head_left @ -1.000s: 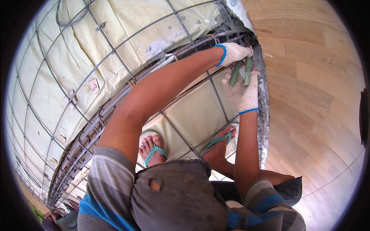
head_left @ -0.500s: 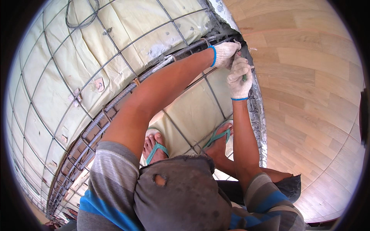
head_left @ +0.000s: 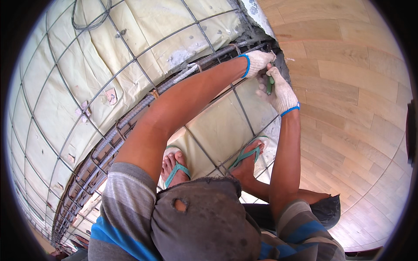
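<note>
My left hand (head_left: 260,61), in a white knit glove with a blue cuff, is closed at the end of the steel bars in the upper corner. What its fingers pinch is hidden. Just below it, my right hand (head_left: 281,89), gloved the same way, grips a hand tool with green handles (head_left: 269,83). Its working end does not show, and the fingers are partly blurred. The hands are close together over the dark gap between the ribbed bars (head_left: 213,56) and the broken concrete edge (head_left: 282,65).
A grid of thin steel rods (head_left: 136,58) lies over cream sheeting (head_left: 148,26). At upper left is a coil of wire (head_left: 89,27). Wood-look flooring (head_left: 348,82) runs along the right. My sandalled feet (head_left: 176,167) stand among the rods.
My right hand has tilted, its wrist moving right, and its fingers have loosened so more of the green handles shows. My left hand has shifted slightly right and down.
</note>
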Available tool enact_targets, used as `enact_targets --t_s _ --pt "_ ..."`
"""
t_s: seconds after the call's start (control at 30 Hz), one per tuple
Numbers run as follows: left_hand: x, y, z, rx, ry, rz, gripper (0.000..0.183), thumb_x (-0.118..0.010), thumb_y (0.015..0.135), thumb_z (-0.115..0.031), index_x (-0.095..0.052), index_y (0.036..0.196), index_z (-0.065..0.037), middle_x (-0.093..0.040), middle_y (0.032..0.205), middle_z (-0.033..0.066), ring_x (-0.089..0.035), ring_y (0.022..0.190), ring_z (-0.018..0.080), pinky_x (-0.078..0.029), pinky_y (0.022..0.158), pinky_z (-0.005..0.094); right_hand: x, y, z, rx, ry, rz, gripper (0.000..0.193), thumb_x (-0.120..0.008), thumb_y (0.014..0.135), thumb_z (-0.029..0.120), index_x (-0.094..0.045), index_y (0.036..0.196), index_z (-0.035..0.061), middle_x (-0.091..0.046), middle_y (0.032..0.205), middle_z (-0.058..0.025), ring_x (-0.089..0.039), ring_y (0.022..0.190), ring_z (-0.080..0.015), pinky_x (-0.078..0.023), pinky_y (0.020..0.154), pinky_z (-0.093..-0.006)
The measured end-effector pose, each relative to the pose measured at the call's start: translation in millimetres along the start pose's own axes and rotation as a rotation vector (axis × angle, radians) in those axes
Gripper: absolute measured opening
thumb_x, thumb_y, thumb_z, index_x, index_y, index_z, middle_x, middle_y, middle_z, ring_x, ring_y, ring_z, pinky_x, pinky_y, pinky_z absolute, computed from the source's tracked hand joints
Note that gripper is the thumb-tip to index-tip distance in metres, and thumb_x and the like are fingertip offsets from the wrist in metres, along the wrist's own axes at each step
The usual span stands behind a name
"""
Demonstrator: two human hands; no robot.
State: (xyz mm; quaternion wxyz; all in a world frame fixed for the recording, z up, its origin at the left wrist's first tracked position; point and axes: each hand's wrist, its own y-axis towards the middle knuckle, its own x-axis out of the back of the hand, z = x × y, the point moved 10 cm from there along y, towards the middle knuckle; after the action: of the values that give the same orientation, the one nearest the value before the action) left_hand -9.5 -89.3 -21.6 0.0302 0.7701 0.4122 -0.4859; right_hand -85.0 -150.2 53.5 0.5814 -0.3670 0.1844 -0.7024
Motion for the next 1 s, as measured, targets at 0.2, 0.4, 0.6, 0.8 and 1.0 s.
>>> enact_targets --t_s 0.2,0.4,0.6,0.8,1.0 --pt "4.2 1.6 -0.3 -0.042 -0.033 -0.078 0.031 -0.063 0.107 -0.035 -0.068 0.109 -0.005 -0.071 0.099 0.0088 -0.069 0.092 0.0224 -0.055 0.080 0.0424 5.4 6.0 18.5 0.110 -0.420 0.024 0.048 -0.059 0.105 0.048 -0.064 0.131 0.0082 -0.073 0.111 -0.0124 -0.068 0.089 -0.0224 -0.062 0.080 -0.0435" --pt "-12.8 -19.3 6.3 0.066 -0.203 -0.027 0.019 -0.059 0.109 -0.032 -0.066 0.112 -0.014 -0.065 0.098 0.0049 -0.063 0.086 0.0216 -0.054 0.086 0.0426 2.5 -2.9 13.1 0.142 0.657 0.566 0.070 -0.044 0.111 0.052 -0.047 0.146 -0.0089 -0.066 0.125 -0.0233 -0.067 0.092 -0.0245 -0.063 0.080 -0.0352" --pt "-8.4 -4.8 5.8 0.044 -0.217 0.068 0.012 -0.063 0.108 -0.025 -0.065 0.112 -0.014 -0.065 0.099 0.0016 -0.062 0.084 0.0182 -0.054 0.090 0.0408 -38.7 -8.9 1.0 0.154 1.448 0.786 0.058 -0.054 0.108 0.023 -0.037 0.153 -0.0101 -0.056 0.140 -0.0229 -0.066 0.105 -0.0217 -0.064 0.088 -0.0337" --pt "-20.8 -14.9 8.3 0.104 -0.195 0.087 0.018 -0.061 0.107 -0.031 -0.061 0.095 -0.017 -0.060 0.085 -0.0029 -0.061 0.089 0.0171 -0.050 0.097 0.0476 -31.6 -12.2 -6.1 0.063 1.648 1.005 0.055 -0.056 0.106 0.013 -0.039 0.155 -0.0058 -0.058 0.145 -0.0156 -0.066 0.109 -0.0218 -0.064 0.087 -0.0335" --pt "-4.7 -11.2 2.1 0.034 0.040 -0.069 0.012 -0.065 0.102 -0.026 -0.067 0.100 -0.014 -0.062 0.082 -0.0013 -0.046 0.056 0.0091 -0.038 0.046 0.0304 -34.8 -12.2 -11.0 0.192 1.145 0.720 0.053 -0.057 0.108 0.029 -0.046 0.153 0.0037 -0.062 0.142 -0.0130 -0.067 0.112 -0.0275 -0.063 0.088 -0.0384"
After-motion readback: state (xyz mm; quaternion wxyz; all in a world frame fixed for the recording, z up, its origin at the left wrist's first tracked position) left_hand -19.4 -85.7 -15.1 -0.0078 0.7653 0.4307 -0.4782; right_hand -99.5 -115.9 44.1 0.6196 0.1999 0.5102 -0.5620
